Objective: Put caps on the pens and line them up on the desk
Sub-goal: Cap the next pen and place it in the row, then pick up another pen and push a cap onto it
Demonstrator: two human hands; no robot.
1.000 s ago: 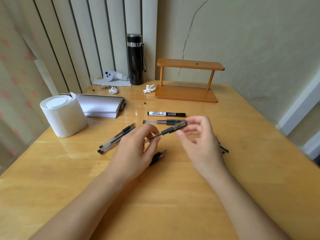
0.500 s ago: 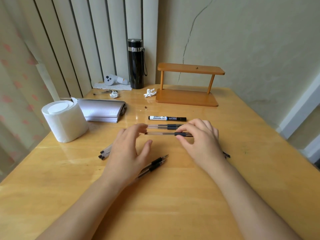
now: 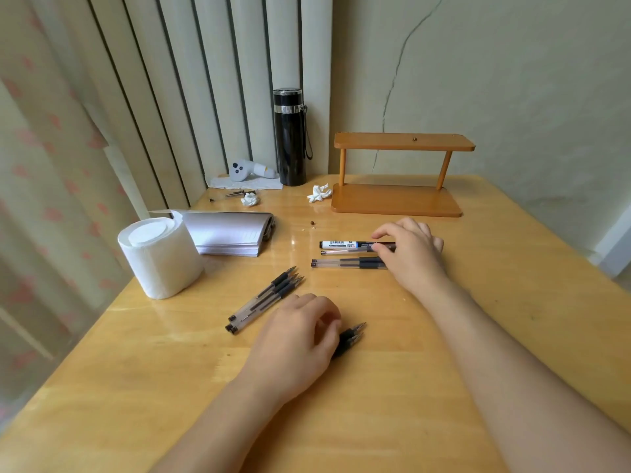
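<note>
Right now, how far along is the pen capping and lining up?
Done: a marker and two capped pens lie in a row. In hand: the right hand pinches the middle pen; the left hand grips two uncapped pens. Left: those and three loose uncapped pens.

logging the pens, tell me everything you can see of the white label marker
The marker lies flat on the desk, running left to right, farthest back in the row. It looks plastic: black left end, white barcode label, blue band, dark right part. A clear pen lies close along its near side. The right hand covers its right end; whether the hand touches it is unclear.
</note>
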